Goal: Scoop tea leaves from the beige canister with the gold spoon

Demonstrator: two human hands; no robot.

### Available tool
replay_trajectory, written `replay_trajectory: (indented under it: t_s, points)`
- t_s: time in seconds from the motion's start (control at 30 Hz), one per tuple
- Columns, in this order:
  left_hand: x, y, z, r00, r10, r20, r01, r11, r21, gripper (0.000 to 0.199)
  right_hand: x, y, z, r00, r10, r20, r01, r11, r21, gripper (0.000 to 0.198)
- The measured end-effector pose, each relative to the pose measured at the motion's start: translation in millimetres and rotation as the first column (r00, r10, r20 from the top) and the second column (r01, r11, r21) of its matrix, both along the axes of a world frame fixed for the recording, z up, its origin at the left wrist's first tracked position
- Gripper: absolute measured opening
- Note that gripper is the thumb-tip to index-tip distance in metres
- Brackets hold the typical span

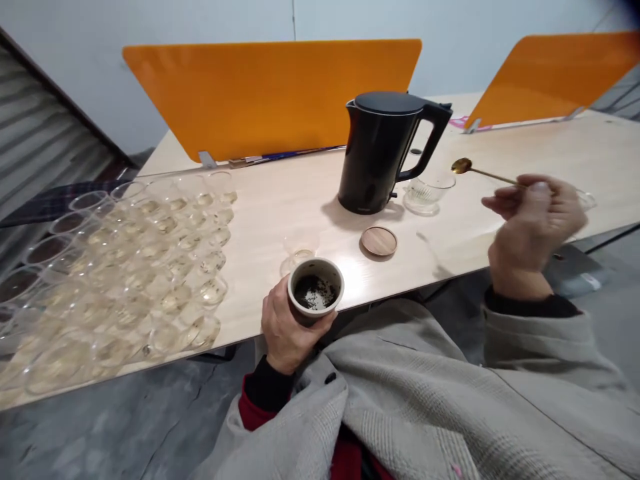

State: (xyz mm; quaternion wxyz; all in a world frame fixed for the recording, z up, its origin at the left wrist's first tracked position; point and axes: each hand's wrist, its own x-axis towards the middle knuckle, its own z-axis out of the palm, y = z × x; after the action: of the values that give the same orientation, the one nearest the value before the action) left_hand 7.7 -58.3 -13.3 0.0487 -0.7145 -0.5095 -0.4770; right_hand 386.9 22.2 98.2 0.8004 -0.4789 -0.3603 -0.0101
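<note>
One cup (316,267), likely stiff, light and best held below its rim, sat by the near edge of the tabletop (270,207) in the left hand (290,327), fingers curled around it, while the right hand (534,223) pinched a slim, perhaps slippery spoon (481,173).

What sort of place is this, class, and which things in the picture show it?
Probably a shared workroom or office corner, though I can't be certain. Upright orange dividers stand on a long pale table, and what looks like a ribbed shutter shows at the left.
</note>
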Motion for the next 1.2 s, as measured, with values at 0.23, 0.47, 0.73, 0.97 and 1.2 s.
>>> replay_trajectory:
  t_s: [0.23,0.47,0.73,0.97,1.2]
  points:
    - [1.0,-0.8,-0.7,0.999,0.032,0.013,-0.032,0.999,-0.043,0.093,37.6,82.7,-31.6,0.993,0.051,-0.104,-0.083,0.94,-0.331,0.026]
    - [1.6,-0.9,-2.5,0.999,0.04,0.019,-0.039,0.998,-0.046,0.093,58.8,110.1,-50.7,0.974,0.208,-0.084,-0.224,0.881,-0.416,0.018]
    - [1.9,-0.9,-1.3,1.0,0.027,0.01,-0.027,0.998,-0.054,0.097,-7.7,24.0,-66.6,0.877,0.356,0.322,-0.109,0.802,-0.588,0.041]
    - [3.7,-1.0,-1.9,0.999,0.034,0.035,-0.031,0.996,-0.081,0.098,-79.6,9.8,-85.0,0.301,0.705,0.642,0.108,0.643,-0.758,0.069]
    - [3.5,-2.7,2.1,1.0,-0.023,-0.001,0.023,0.995,-0.098,0.101,-99.3,-11.6,-68.4,0.417,0.678,0.605,-0.14,0.706,-0.695,0.067]
